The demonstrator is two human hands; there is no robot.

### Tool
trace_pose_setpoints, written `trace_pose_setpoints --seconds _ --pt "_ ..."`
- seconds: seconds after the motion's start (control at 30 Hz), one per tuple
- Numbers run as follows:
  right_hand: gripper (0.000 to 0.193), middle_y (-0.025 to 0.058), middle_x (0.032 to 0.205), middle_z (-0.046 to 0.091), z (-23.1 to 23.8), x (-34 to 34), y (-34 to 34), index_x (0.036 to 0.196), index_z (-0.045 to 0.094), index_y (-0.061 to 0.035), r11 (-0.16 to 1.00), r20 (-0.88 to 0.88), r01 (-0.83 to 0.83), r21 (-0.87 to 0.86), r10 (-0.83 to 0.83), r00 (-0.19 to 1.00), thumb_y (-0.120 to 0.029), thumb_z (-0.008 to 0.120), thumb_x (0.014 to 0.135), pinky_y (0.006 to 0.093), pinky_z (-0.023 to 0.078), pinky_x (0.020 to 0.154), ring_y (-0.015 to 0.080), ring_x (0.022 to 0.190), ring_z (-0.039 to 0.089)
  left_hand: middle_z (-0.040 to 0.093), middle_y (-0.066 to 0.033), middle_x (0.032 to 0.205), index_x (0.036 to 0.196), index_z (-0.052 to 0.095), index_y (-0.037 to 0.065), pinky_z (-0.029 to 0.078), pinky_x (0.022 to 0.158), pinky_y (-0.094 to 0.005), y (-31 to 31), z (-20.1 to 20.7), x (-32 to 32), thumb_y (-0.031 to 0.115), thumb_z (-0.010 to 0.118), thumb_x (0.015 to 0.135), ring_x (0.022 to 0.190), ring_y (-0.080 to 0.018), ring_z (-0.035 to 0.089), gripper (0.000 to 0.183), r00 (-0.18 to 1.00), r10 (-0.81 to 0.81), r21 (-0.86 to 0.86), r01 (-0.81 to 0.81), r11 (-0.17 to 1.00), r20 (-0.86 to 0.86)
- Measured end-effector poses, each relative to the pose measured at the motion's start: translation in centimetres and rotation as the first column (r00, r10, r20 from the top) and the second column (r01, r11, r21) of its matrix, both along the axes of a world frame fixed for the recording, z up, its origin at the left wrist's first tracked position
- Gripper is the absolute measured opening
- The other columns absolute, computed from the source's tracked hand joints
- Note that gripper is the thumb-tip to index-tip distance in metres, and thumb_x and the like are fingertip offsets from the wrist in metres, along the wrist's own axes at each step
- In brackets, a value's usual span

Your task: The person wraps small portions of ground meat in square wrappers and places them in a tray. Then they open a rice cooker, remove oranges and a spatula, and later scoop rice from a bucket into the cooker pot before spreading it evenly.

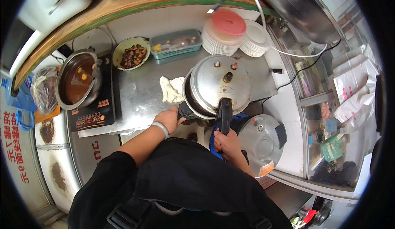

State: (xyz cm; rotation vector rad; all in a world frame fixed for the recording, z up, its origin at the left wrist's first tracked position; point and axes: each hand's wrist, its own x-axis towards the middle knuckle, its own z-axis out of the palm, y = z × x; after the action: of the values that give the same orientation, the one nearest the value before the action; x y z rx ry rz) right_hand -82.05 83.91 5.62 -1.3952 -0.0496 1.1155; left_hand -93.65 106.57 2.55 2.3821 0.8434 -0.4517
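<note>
A silver pressure cooker pot point(189, 99) is at the front edge of the metal counter, its rim showing on the left. Over it lies the round lid point(216, 83), shifted to the right, with a black valve and a small red pin on top. My left hand point(169, 120) is closed around the pot's black handle point(186, 111). My right hand point(227, 143) grips the lid's long black handle point(224, 116). The two handles stand apart. A crumpled white cloth point(171, 90) lies left of the pot. The pot's inside is mostly hidden.
Left, a pot of brown broth point(78, 81) stands on a black induction cooker point(92, 111). Behind are a bowl of dark food pieces point(119, 60), a lidded teal container point(175, 44) and stacked plates point(220, 44). A large grey-lidded cooker point(263, 138) stands close to my right hand.
</note>
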Motion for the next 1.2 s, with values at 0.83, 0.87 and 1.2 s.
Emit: trace_pose_setpoints --seconds 0.83,0.87,1.2 --pt "0.023 0.0082 0.077 0.061 -6.0 -20.5 22.1 0.097 0.057 -0.0029 0.987 -0.236 0.033 0.158 0.006 0.972 -0.025 0.062 0.098 0.0333 0.051 0.055 0.0170 0.062 0.060 0.068 -0.0304 0.102 0.113 0.054 -0.006 0.052 0.086 -0.0492 15.9 -1.7 -14.5 0.043 0.071 0.087 0.100 -0.0456 0.065 0.058 0.992 0.012 0.174 -0.034 0.984 0.129" --pt "0.025 0.0085 0.081 0.063 -6.4 -20.7 22.0 0.101 0.056 -0.0033 0.989 -0.193 -0.046 0.140 0.073 0.978 -0.028 0.061 0.098 0.0327 0.052 0.059 0.0169 0.067 0.062 0.068 -0.0308 0.101 0.111 0.055 -0.005 0.052 0.086 -0.0497 16.2 -2.1 -14.5 0.043 0.071 0.086 0.099 -0.0462 0.065 0.057 0.990 -0.010 0.197 -0.018 0.980 0.142" --pt "0.051 0.0121 0.107 0.069 -11.6 -16.1 5.5 0.124 0.058 -0.0039 0.960 0.592 -0.181 -0.213 0.274 0.758 -0.041 0.069 0.091 0.0362 0.053 0.090 0.0221 0.102 0.066 0.061 -0.0249 0.112 0.125 0.056 -0.004 0.049 0.089 -0.0450 16.7 -1.1 -17.4 0.015 0.078 0.081 0.104 -0.0409 0.059 0.053 0.875 -0.223 0.372 0.053 0.927 0.430"
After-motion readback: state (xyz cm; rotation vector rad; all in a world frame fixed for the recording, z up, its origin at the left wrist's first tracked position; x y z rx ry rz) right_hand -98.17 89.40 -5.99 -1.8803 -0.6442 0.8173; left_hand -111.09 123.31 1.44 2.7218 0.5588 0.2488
